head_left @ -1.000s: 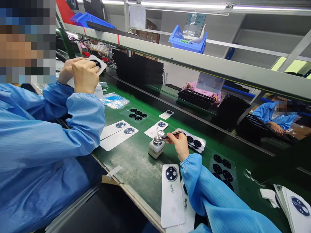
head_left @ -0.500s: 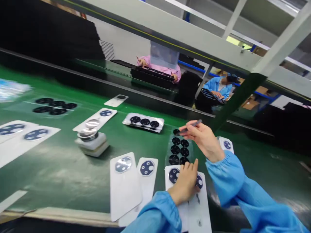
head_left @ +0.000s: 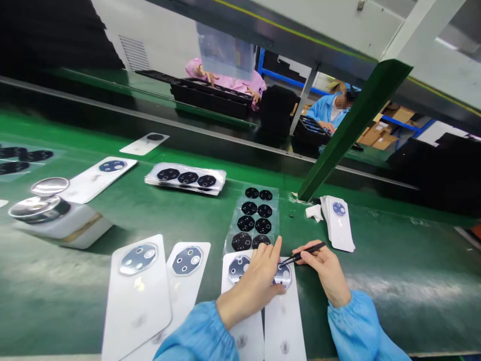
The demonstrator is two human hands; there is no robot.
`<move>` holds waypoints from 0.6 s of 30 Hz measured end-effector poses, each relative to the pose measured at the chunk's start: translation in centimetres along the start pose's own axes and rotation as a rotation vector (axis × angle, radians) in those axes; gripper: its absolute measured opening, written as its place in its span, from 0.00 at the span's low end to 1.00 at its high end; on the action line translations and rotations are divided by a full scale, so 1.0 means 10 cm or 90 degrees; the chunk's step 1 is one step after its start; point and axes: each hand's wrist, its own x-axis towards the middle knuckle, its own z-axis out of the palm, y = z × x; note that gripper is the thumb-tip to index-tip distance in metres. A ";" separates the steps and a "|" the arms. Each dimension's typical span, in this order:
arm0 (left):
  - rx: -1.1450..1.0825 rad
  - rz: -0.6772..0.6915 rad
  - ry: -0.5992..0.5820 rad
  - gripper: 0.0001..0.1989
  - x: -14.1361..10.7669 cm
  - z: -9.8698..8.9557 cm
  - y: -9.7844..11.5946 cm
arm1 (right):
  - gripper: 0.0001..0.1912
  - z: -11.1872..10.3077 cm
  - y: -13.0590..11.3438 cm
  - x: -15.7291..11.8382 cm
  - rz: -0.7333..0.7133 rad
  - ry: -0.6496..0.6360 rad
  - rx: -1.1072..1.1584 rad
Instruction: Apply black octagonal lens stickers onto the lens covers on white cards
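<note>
My left hand lies across two white phone back covers side by side, its fingers flat and its thumb spread. The right-hand cover has a dark blue camera panel with round holes, partly under my fingers. In my right hand is a pair of black tweezers, tips at that camera panel. Whether the tips grip anything is too small to tell. The left-hand cover shows a similar panel. Just beyond my left fingertips lies a clear sheet bearing several black octagonal pieces.
Left are two more white covers, overlapping, and a white dispenser bottle with a metal top. A stack of clear sheets lies farther back. At right stand a stack of covers, a crumpled white tissue and a green post.
My right hand has come down with the tweezers from above the clear sheet to the right-hand cover's camera panel. My left hand stays on the covers. The view has shifted right.
</note>
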 end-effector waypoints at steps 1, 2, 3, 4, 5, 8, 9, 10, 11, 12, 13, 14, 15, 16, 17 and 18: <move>-0.001 0.004 0.002 0.53 0.00 0.01 -0.01 | 0.14 0.01 0.01 0.01 -0.005 -0.003 -0.006; -0.003 0.009 0.004 0.53 0.00 0.01 -0.02 | 0.14 0.01 0.01 0.02 -0.009 -0.005 -0.010; -0.004 0.015 0.005 0.54 -0.01 0.01 -0.02 | 0.14 0.02 0.01 0.02 -0.009 -0.007 -0.011; -0.006 0.021 0.008 0.54 -0.01 0.02 -0.03 | 0.14 0.02 0.02 0.03 -0.009 -0.009 -0.012; -0.008 0.026 0.010 0.54 -0.01 0.02 -0.03 | 0.14 0.02 0.02 0.02 -0.007 -0.011 -0.012; -0.012 0.034 0.016 0.54 -0.03 0.02 -0.04 | 0.15 0.02 0.03 0.02 -0.001 -0.015 -0.012; -0.012 0.036 0.017 0.54 -0.03 0.02 -0.04 | 0.15 0.02 0.02 0.02 0.000 -0.017 -0.012; -0.013 0.039 0.017 0.53 -0.03 0.02 -0.04 | 0.15 0.02 0.02 0.03 0.002 -0.020 -0.013; -0.014 0.042 0.018 0.53 -0.03 0.02 -0.04 | 0.15 0.02 0.01 0.04 0.004 -0.024 -0.014; -0.014 0.045 0.019 0.53 -0.03 0.02 -0.05 | 0.16 0.02 0.01 0.05 0.009 -0.030 -0.015; -0.015 0.050 0.020 0.53 -0.03 0.02 -0.05 | 0.16 0.03 0.00 0.07 0.017 -0.036 -0.016; -0.016 0.054 0.021 0.52 -0.03 0.02 -0.06 | 0.17 0.03 -0.02 0.09 0.030 -0.043 -0.019; -0.016 0.057 0.022 0.52 -0.03 0.02 -0.07 | 0.17 0.02 -0.03 0.12 0.044 -0.052 -0.022; -0.016 0.060 0.023 0.52 -0.03 0.03 -0.07 | 0.17 0.02 -0.04 0.15 0.059 -0.061 -0.026; -0.016 0.062 0.023 0.52 -0.03 0.03 -0.08 | 0.18 0.02 -0.06 0.18 0.072 -0.071 -0.031; -0.015 0.063 0.022 0.52 -0.03 0.03 -0.08 | 0.18 0.01 -0.07 0.21 0.085 -0.082 -0.034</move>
